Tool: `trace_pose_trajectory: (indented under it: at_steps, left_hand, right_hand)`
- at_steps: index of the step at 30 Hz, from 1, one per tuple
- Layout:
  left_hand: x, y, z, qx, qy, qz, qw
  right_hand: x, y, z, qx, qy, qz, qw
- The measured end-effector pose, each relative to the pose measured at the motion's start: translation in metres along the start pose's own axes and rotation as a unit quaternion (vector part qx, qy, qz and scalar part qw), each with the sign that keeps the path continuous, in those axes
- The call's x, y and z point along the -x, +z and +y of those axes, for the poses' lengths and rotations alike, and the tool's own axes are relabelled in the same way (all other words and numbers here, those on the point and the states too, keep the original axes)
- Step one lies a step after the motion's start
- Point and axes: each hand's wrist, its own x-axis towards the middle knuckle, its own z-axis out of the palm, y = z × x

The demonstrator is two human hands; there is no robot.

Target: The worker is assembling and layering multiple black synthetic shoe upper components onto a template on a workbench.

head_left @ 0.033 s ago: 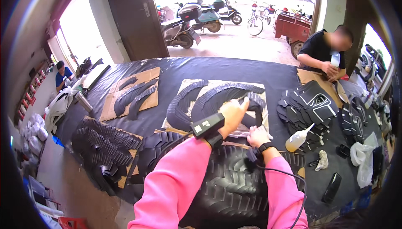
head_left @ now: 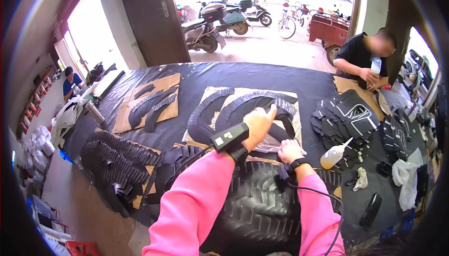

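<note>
My left hand (head_left: 258,126) is over fanned stacks of curved black strips (head_left: 233,114) on a pale sheet (head_left: 206,98). Its fingers are bent, the tips partly hidden among the strips at the right end of the larger arc. What they hold cannot be made out. Close by on the right, my right hand (head_left: 290,152) rests at the sheet's near edge, fingers curled down. Anything beneath those fingers is hidden. One dark strip (head_left: 286,124) lies between the two hands. Each wrist has a black band, and a black box (head_left: 229,137) sits on the left one.
Layered black pieces (head_left: 117,157) lie left, more strips (head_left: 266,200) under my forearms. Cardboard (head_left: 168,80) holds a few strips. Right are white-edged black pieces (head_left: 348,115), a glue bottle (head_left: 333,155), a crumpled cloth (head_left: 360,179) and a black case (head_left: 371,210). A co-worker (head_left: 362,64) stands far right.
The whole view has shifted very slightly. My left hand has moved a little among the strips; the dark strip beside it has shifted slightly. My right hand stays at the near edge.
</note>
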Motion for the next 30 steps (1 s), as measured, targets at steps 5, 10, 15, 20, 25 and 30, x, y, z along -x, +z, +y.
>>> trace_pose_trajectory:
  at_steps: [5, 10, 15, 20, 25, 30]
  left_hand:
    - [0.010, -0.030, -0.055, 0.169, -0.033, 0.099, 0.980]
    - [0.024, -0.079, -0.046, 0.193, -0.106, 0.062, 0.974]
    - [0.060, -0.090, 0.014, 0.100, -0.027, 0.061, 0.993]
    - [0.106, -0.113, 0.057, 0.163, 0.025, 0.099, 0.981]
    - [0.141, -0.151, 0.061, 0.543, -0.012, 0.006, 0.840]
    - [0.158, -0.167, 0.046, 0.746, -0.037, -0.074, 0.661]
  right_hand:
    - [-0.009, -0.031, -0.014, -0.123, 0.054, 0.097, 0.986]
    - [0.003, -0.094, -0.052, -0.546, 0.013, 0.047, 0.836]
    - [0.027, -0.179, -0.116, -0.925, 0.024, -0.011, 0.378]
    - [0.075, -0.224, -0.134, -0.946, 0.111, 0.025, 0.303]
    - [0.114, -0.229, -0.138, -0.935, 0.165, 0.009, 0.315]
    - [0.137, -0.245, -0.144, -0.891, 0.196, 0.037, 0.407]
